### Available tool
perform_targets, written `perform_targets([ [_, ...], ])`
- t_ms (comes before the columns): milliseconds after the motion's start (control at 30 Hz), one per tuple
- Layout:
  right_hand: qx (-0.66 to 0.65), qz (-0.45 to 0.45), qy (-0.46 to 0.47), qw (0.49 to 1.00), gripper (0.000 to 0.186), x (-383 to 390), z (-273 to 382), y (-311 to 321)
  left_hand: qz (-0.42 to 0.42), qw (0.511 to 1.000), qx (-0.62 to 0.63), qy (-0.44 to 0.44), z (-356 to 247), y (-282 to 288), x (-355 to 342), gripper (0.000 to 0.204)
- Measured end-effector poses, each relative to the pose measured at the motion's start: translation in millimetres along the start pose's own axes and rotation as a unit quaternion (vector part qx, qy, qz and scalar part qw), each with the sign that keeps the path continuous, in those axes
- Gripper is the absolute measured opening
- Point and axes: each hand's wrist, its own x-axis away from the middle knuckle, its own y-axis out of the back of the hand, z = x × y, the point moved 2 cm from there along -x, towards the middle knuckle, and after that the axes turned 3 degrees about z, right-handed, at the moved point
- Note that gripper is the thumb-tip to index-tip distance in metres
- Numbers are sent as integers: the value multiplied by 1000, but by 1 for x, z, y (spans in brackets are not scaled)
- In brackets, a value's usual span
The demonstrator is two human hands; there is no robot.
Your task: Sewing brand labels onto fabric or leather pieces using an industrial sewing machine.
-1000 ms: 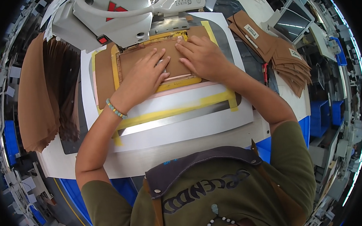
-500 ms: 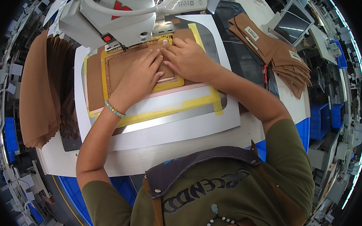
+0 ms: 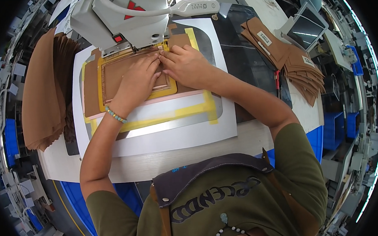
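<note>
Both hands rest on a brown fabric piece (image 3: 119, 76) set inside a yellow frame (image 3: 100, 86) under the sewing machine head (image 3: 124, 29). My left hand (image 3: 137, 78) lies over the middle of the piece, fingers stretched toward the upper right. My right hand (image 3: 187, 64) lies on the frame's right side, its fingers reaching to the left hand's fingertips. Neither hand is wrapped round anything. Around the frame is a template sheet (image 3: 154, 106) edged with yellow tape, on a large white sheet (image 3: 185, 133). My hands hide part of the piece and frame.
A tall bundle of brown fabric (image 3: 42, 95) hangs at the left. To the right lie stacked brown pieces (image 3: 299, 67) with white labels, beside a small screen (image 3: 306, 26). A white handheld control (image 3: 196, 7) sits by the machine. Red-handled scissors (image 3: 277, 79) lie near the stack.
The template sheet, with the frame and brown piece, has slid left under the machine head. Both hands moved left along with it, still lying flat.
</note>
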Motion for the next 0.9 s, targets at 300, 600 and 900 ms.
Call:
perform_targets([
  [300, -88, 93, -65, 990, 37, 33, -10, 54, 13, 999, 44, 13, 11, 9, 10, 40],
  [600, -221, 107, 48, 968, 39, 23, 32, 37, 68, 987, 143, -26, 28, 28, 36, 37],
  [900, -217, 86, 36, 972, 39, 26, 39, 34, 112, 987, 110, -39, 14, 27, 44, 54],
])
